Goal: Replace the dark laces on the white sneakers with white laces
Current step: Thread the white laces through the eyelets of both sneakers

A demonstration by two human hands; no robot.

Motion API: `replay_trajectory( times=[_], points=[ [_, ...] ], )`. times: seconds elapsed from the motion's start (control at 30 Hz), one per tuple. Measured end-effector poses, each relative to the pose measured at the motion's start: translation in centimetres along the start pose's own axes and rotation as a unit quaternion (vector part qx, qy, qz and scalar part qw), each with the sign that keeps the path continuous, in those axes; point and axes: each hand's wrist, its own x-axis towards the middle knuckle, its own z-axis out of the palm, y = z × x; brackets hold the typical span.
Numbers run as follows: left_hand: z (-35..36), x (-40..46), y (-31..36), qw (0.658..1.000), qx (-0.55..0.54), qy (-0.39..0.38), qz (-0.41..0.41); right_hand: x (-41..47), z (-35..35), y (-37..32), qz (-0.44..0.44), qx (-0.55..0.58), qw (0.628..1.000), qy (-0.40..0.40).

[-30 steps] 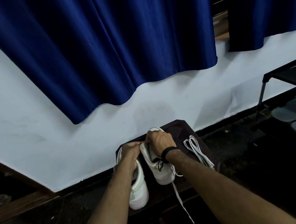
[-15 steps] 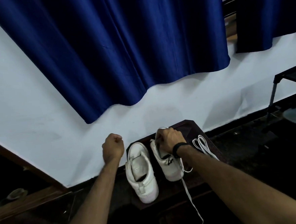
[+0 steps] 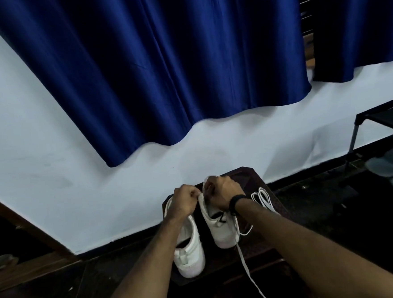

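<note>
Back from the wall side, the left hand (image 3: pixel 184 202) now meets the right hand (image 3: pixel 222 193) at the collar of the right sneaker (image 3: pixel 220 226) on the dark worktop (image 3: pixel 247 175). Both curl tight on its white lace (image 3: pixel 242 258), so I'd pull evenly; a dark lace (image 3: pixel 221 217) remains mid-shoe, and spare laces (image 3: pixel 263 199) wait beside.

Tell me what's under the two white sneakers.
Both sneakers stand on a dark wooden stool, with a white lace bundle beside them. The stool's legs are hidden.

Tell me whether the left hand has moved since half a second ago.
Yes. The left hand has moved right, from left of the left sneaker to over its far end, meeting the right hand at the right sneaker.
</note>
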Motion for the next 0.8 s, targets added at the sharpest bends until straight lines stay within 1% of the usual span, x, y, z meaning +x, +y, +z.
replay_trajectory(
  times=[0.1,0.17,0.23,0.3,0.37,0.4,0.43,0.47,0.5,0.53,0.6,0.63,0.73,0.8],
  points=[
    [-0.2,0.4,-0.4,0.996,-0.044,0.069,-0.026,-0.6,-0.3,0.1,0.002,0.008,1.0,-0.022],
    [-1.2,0.3,0.2,0.983,-0.092,0.146,-0.063,-1.2,-0.2,0.5,0.0,0.003,0.999,-0.032],
    [-3.0,-0.1,0.6,0.954,-0.151,0.236,-0.108,-1.5,-0.2,1.0,0.011,0.022,0.999,-0.032],
    [-5.5,-0.9,0.3,0.909,-0.205,0.312,-0.183,-1.8,-0.3,1.1,0.018,0.023,0.999,-0.041],
    [-7.6,-1.6,-1.5,0.869,-0.213,0.351,-0.276,-2.1,-0.3,1.1,0.018,0.003,0.999,-0.04],
    [-8.3,-2.2,-2.3,0.867,-0.175,0.339,-0.32,-2.4,-0.3,1.1,0.023,-0.009,0.999,-0.032],
    [-8.6,-2.9,-2.8,0.881,-0.107,0.307,-0.345,-2.7,-0.3,1.1,0.031,-0.023,0.999,-0.024],
    [-8.5,-3.6,-3.0,0.9,-0.039,0.272,-0.339,-3.0,-0.3,1.1,0.041,-0.036,0.998,-0.019],
    [-7.8,-4.0,-3.2,0.92,0.007,0.254,-0.297,-3.2,-0.3,1.1,0.051,-0.044,0.998,-0.019],
    [-6.9,-4.1,-3.2,0.941,0.024,0.242,-0.236,-3.4,-0.3,1.2,0.058,-0.044,0.997,-0.018],
    [-4.9,-3.8,-2.3,0.974,0.012,0.196,-0.113,-3.8,-0.5,1.0,0.068,-0.031,0.997,-0.012],
    [-3.7,-3.2,-1.8,0.985,0.001,0.157,-0.069,-4.1,-0.6,1.0,0.068,-0.025,0.997,-0.008],
    [-1.8,-2.1,0.6,1.0,-0.021,0.006,0.022,-4.6,-0.2,1.2,0.055,-0.014,0.998,0.012],
    [-0.9,-1.8,1.6,0.997,0.018,-0.063,0.039,-4.8,0.2,1.6,0.047,0.004,0.999,0.014]
  ],
)
